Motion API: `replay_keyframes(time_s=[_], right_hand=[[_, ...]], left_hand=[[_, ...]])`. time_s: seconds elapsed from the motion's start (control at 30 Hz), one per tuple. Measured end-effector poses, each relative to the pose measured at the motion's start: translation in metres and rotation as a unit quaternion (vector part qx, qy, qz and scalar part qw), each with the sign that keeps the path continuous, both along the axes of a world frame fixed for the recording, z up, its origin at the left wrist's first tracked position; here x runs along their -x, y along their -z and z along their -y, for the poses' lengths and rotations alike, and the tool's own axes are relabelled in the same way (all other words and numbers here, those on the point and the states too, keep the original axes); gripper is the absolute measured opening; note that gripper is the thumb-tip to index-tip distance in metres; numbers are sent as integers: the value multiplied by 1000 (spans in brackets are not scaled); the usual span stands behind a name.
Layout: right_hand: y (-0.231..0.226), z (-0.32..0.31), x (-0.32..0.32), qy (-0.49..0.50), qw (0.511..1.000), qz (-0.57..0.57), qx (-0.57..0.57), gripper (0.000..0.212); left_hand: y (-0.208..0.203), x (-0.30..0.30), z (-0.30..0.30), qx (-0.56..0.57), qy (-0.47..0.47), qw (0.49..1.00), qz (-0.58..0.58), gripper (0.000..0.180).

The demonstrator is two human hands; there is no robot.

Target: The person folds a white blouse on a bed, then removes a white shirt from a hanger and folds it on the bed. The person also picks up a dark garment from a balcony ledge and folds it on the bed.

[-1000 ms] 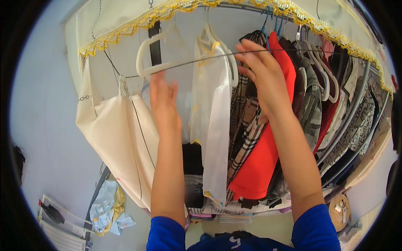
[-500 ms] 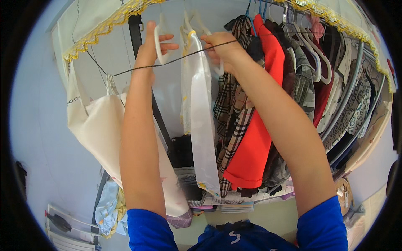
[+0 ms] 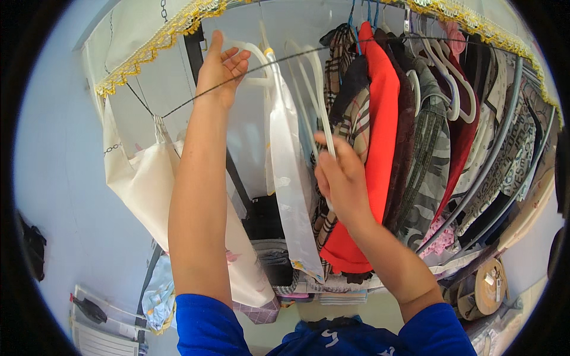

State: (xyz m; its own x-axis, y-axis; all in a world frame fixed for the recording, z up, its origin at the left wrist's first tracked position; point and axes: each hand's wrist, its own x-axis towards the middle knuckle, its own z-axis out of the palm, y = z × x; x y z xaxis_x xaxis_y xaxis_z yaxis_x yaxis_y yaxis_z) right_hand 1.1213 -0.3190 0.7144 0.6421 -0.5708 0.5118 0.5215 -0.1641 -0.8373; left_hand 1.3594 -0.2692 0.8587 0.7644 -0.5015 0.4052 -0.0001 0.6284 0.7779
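My left hand [image 3: 221, 72] is raised at the rod, its thumb apart from loosely curled fingers. Against those fingers hangs a white plastic hanger [image 3: 256, 52], which the hand does not appear to grip. Beside it a long white satiny cloth [image 3: 290, 172] with a patterned lower edge hangs down. Lower and to the right, my right hand [image 3: 343, 181], slightly blurred, is closed around the lower part of another white hanger [image 3: 321, 98]. That hanger is tilted and smeared by motion. Just behind this hand hang a red coat [image 3: 383, 113] and a plaid garment [image 3: 360, 115].
A dark cord [image 3: 279, 59] stretches across in front of the clothes. At left hangs a cream cloth [image 3: 148, 178]; at right are a camouflage jacket [image 3: 428, 160] and several garments. Folded clothes [image 3: 273, 255] lie below. A yellow-edged lace valance [image 3: 160, 50] borders the top.
My right hand has come down from the rod and now grips a white hanger lower down. The hanger by my left hand has swung to the right, toward the white cloth.
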Motion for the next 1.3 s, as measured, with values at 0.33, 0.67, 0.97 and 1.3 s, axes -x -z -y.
replay_keyframes(time_s=[0.33, 0.67, 0.97, 1.3], right_hand=[[157, -61, 114, -16, 996, -85, 3, 25], [199, -63, 151, -17, 977, -193, -91, 19], [241, -88, 193, 79, 953, -293, 22, 13], [267, -69, 250, -78, 928, -355, 77, 18]], left_hand=[[-4, -18, 7, 9, -92, 991, 98, 26], [31, 22, -36, 37, -113, 985, 121, 49], [204, 136, -105, -5, -141, 990, -24, 62], [402, 318, -231, -271, 88, 955, -80, 64]])
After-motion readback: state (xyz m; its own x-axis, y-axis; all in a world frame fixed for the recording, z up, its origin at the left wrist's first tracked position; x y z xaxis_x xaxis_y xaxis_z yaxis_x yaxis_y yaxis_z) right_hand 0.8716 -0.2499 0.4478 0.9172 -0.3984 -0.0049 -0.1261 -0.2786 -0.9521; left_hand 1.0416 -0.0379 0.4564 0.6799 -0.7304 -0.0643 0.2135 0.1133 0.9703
